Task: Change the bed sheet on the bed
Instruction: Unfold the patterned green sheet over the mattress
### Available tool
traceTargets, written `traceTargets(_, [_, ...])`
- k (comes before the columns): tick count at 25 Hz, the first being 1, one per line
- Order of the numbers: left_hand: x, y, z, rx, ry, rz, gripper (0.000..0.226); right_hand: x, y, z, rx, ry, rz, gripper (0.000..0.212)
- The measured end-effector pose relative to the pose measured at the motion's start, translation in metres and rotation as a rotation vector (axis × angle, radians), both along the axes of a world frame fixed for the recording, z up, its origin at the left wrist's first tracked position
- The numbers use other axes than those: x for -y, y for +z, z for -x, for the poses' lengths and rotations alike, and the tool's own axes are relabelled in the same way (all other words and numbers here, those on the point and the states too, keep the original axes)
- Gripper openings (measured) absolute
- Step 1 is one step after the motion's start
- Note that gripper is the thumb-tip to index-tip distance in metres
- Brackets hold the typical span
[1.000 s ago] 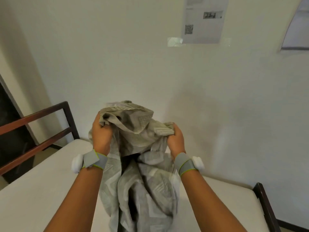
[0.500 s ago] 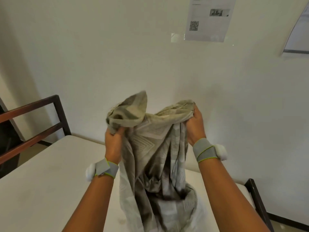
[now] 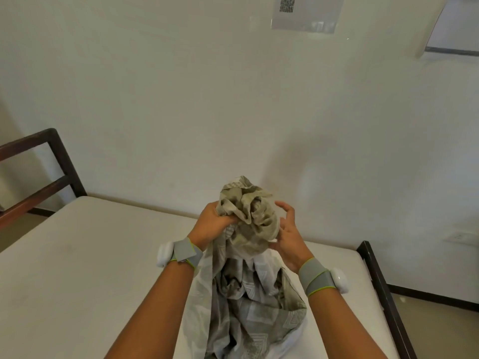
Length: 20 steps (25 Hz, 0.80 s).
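A grey-green patterned bed sheet (image 3: 248, 301) hangs bunched in front of me above a bare white mattress (image 3: 77, 268). My left hand (image 3: 215, 224) is clenched on the sheet's gathered top. My right hand (image 3: 287, 237) cups the bunch from the right with its fingers spread, its palm against the cloth. The sheet's lower folds trail down onto the mattress between my forearms. Both wrists wear grey bands with white pods.
The bed has a dark wooden frame, with a railed end (image 3: 51, 177) at the left and a corner post (image 3: 373, 270) at the right. A plain wall runs close behind the mattress, with a taped paper notice (image 3: 305, 14) high up. A wall socket (image 3: 460, 237) sits at the right.
My hands have come down and closer together, gathering the sheet's top into a tight bunch. The right hand's fingers have loosened and spread. My view has tilted downward.
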<state>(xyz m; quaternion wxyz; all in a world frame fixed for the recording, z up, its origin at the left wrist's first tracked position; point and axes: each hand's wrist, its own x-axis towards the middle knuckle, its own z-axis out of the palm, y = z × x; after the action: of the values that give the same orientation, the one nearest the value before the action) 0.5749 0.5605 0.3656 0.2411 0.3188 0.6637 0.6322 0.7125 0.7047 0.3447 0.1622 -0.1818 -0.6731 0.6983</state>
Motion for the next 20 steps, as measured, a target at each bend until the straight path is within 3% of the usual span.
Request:
traceTargets(3, [0.02, 0.006, 0.001, 0.098, -0.202, -0.099, 0.054, -0.005, -0.037, 0.005, 0.472, 0.206, -0.305, 0.097])
traceTargets(5, [0.037, 0.01, 0.001, 0.087, -0.413, -0.084, 0.063, 0.001, -0.062, 0.01, 0.729, 0.282, -0.358, 0.089])
traceTargets(7, [0.052, 0.016, 0.008, 0.01, -0.515, -0.038, 0.052, 0.012, -0.087, 0.025, 0.843, 0.261, -0.387, 0.067])
traceTargets(8, [0.057, 0.017, 0.016, -0.035, -0.5, -0.032, 0.048, 0.015, -0.093, 0.038, 0.8, 0.151, -0.331, 0.054])
traceTargets(10, [0.074, 0.017, 0.046, -0.085, -0.335, -0.019, 0.042, 0.016, -0.091, 0.08, 0.601, -0.127, 0.045, 0.043])
traceTargets(12, [0.087, 0.017, 0.075, -0.139, -0.115, 0.038, 0.039, 0.009, -0.073, 0.133, 0.354, -0.179, 0.298, 0.059])
traceTargets(14, [0.097, 0.024, 0.096, -0.243, 0.072, 0.118, 0.04, 0.039, -0.004, 0.174, 0.236, -0.199, 0.261, 0.071])
traceTargets(15, [0.1, 0.03, 0.103, -0.296, 0.156, 0.156, 0.039, 0.053, 0.034, 0.187, 0.179, -0.167, 0.213, 0.059])
traceTargets(16, [0.101, 0.037, 0.107, -0.34, 0.251, 0.16, 0.035, 0.066, 0.062, 0.191, 0.002, -0.086, 0.439, 0.047])
traceTargets(18, [0.103, 0.06, 0.111, -0.39, 0.437, 0.043, 0.021, 0.072, 0.117, 0.197, -0.067, -0.069, 0.296, 0.035])
traceTargets(19, [0.103, 0.073, 0.109, -0.405, 0.49, -0.057, 0.017, 0.066, 0.143, 0.202, -0.18, -0.006, 0.339, 0.026])
traceTargets(20, [0.102, 0.084, 0.105, -0.436, 0.518, -0.141, 0.015, 0.066, 0.166, 0.203, -0.273, 0.058, 0.232, 0.02])
